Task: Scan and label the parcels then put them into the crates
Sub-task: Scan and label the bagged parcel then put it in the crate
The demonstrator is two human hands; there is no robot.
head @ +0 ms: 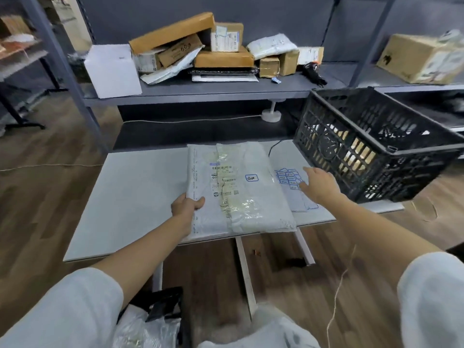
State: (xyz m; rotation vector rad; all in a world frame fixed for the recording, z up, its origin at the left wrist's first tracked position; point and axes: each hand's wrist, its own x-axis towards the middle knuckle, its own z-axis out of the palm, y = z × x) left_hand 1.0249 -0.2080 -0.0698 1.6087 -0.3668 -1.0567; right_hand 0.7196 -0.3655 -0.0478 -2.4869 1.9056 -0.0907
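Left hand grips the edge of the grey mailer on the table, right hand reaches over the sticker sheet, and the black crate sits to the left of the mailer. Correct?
Not quite: the head view shows the black crate to the right of the grey mailer, not left. The left hand grips the mailer's edge, and the right hand reaches over the sticker sheet.

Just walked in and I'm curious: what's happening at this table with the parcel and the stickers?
A person is labelling a parcel. The left hand grips the edge of a grey mailer bag lying on the table; a blue sticker is already on it. The right hand reaches over the sticker sheet. A black crate stands alongside.
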